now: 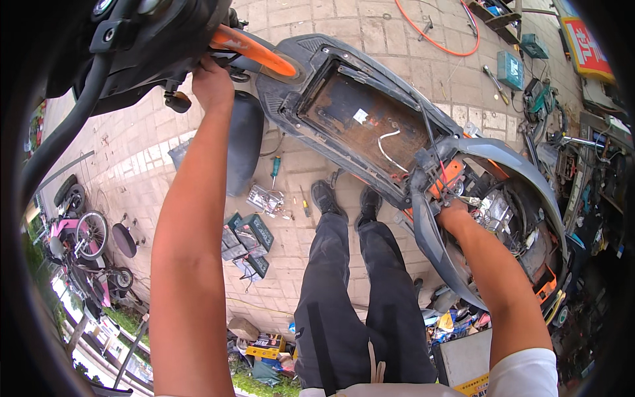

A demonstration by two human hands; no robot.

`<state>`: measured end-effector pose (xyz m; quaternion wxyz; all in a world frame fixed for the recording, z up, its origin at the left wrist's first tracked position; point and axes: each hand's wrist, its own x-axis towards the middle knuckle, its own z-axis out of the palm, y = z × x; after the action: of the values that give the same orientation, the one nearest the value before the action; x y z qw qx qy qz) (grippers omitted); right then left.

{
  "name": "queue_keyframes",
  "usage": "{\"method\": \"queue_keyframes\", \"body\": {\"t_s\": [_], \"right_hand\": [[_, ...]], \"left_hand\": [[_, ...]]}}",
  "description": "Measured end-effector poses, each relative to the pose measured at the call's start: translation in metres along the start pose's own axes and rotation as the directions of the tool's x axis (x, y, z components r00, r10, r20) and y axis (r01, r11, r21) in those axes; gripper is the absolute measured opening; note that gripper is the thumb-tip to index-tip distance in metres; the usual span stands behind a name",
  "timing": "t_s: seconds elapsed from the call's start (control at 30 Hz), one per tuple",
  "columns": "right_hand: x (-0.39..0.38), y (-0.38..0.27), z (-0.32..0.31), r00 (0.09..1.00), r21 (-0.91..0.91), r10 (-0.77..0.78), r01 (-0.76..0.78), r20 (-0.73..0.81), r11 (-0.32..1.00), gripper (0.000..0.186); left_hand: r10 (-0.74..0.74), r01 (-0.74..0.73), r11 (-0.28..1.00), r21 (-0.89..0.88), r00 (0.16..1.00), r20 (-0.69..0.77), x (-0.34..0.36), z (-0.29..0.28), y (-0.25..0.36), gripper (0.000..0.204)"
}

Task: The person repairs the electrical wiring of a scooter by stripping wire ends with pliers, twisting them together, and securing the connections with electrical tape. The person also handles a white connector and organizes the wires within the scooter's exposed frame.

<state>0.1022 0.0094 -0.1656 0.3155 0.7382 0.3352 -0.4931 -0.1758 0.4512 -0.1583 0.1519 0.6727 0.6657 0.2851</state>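
An electric scooter with its seat off spans the view, its open floor compartment point(350, 112) showing rusty metal, a white strip and a scrap of paper. My left hand point(213, 85) reaches up under the dark front section point(155, 49), beside the orange frame tube point(254, 51); its fingertips are hidden there. Inside the grey rear body shell point(423, 241), my right hand point(453, 215) has its fingers closed beside an orange bracket point(448, 177) and wiring. What they hold is too small to make out. A silver controller box point(496, 210) with loose wires lies to the right of that hand.
A dark scooter seat point(245, 142), a teal-handled screwdriver point(275, 169) and several batteries point(254, 233) lie on the paving to the left. Far right are tools and a green box point(510, 70). An orange hose point(436, 49) curves behind. A pink bike point(73, 235) stands far left.
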Motion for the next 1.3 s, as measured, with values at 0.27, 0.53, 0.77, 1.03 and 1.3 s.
{"method": "queue_keyframes", "body": {"t_s": [0.27,0.53,0.77,1.03,1.3], "right_hand": [[0.005,0.007,0.015,0.999,-0.106,0.025,-0.02,0.039,0.994,0.043],[0.004,0.017,0.029,0.985,-0.04,0.162,-0.165,-0.065,0.986,0.047],[-0.014,0.011,0.004,0.999,0.056,-0.025,0.024,0.022,0.998,0.044],[0.002,0.02,0.033,0.993,0.035,-0.05,0.053,-0.103,0.998,0.039],[-0.02,0.009,0.038,0.999,0.232,-0.008,0.0,0.031,0.973,0.031]], "left_hand": [[-0.147,0.175,0.882,-0.437,0.984,0.098,-0.008,0.01,0.007,0.037],[-0.035,0.086,0.983,-0.16,0.955,0.296,0.002,0.013,0.002,0.033],[-0.025,0.245,0.895,-0.373,0.863,0.505,0.005,-0.004,0.005,0.033],[-0.162,0.462,0.864,-0.199,0.63,0.759,-0.086,-0.024,-0.028,0.044],[-0.335,0.656,0.748,0.096,0.249,0.909,-0.276,-0.061,-0.037,0.034]]}}
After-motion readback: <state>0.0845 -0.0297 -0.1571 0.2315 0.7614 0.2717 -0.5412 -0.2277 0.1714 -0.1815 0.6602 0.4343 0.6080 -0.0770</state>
